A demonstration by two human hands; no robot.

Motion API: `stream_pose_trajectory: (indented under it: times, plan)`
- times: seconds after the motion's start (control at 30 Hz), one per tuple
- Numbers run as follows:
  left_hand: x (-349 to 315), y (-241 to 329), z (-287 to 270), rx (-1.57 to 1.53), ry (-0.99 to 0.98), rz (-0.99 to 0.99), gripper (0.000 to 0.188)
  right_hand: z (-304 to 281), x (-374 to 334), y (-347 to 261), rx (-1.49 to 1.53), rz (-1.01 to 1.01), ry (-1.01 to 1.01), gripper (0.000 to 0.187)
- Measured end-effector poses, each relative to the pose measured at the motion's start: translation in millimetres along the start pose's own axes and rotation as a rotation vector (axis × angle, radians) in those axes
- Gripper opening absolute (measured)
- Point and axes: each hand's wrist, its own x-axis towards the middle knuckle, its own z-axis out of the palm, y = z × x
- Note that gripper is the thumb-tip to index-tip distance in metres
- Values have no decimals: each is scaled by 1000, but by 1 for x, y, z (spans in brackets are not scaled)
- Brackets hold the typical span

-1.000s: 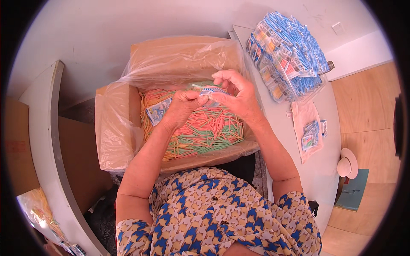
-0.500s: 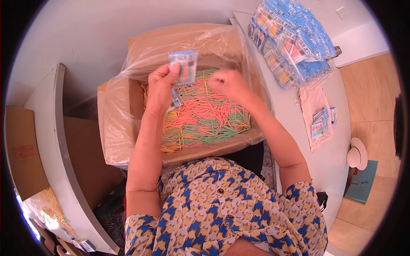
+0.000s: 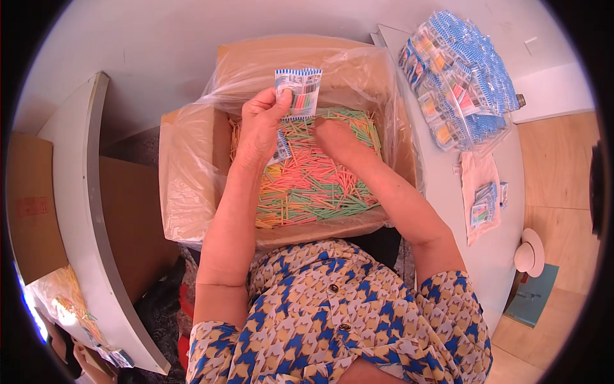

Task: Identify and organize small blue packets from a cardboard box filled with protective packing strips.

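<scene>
My left hand (image 3: 261, 125) pinches a small clear packet (image 3: 298, 94) with blue-and-white striped ends, and pink and green sticks show inside it. Below, a large carton (image 3: 192, 173) lined with clear plastic holds many thin pink, green and yellow sticks (image 3: 320, 173). My right hand (image 3: 339, 141) is down among the sticks with its fingers curled; the fingertips, and anything between them, are hidden. Partly behind my left wrist, a second striped packet (image 3: 281, 148) lies over the sticks.
On the white table (image 3: 441, 185) at right, a clear tub (image 3: 473, 131) is heaped with striped packets. Nearer are a pink cloth (image 3: 476, 217) with several packets and a pale hat-shaped object (image 3: 529, 253). A white panel (image 3: 102, 224) and brown carton (image 3: 32, 205) stand left; another person's hand (image 3: 93, 358) shows lower left.
My right hand has dropped from above the sticks down into them. My left hand still holds the packet, now a little higher and turned flatter to view. The whole view has shifted slightly.
</scene>
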Motion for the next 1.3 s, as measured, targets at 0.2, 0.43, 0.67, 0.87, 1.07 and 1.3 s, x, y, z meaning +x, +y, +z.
stream_pose_trajectory:
  times: [0.2, 0.43, 0.67, 0.87, 1.07, 1.3]
  plan:
    - [-3, -2, 4, 80, -24, 10, 16, -31, -24, 29, 321, -17, 103, 14]
    - [-7, -8, 6, 206, -47, -52, 16, -78, -49, 42, 810, 353, 178, 16]
    - [-13, -21, 4, 380, -153, -54, 10, -136, -61, 25, 1522, 251, 434, 14]
    - [-15, -17, 16, 289, -179, -78, 17, -144, -59, 12, 1409, 224, 562, 13]
    - [-15, -20, 11, 270, -202, -103, 16, -143, -60, -5, 726, -56, 840, 13]
    - [-15, -18, 15, 256, -204, -126, 16, -134, -58, -8, 698, -165, 786, 18]
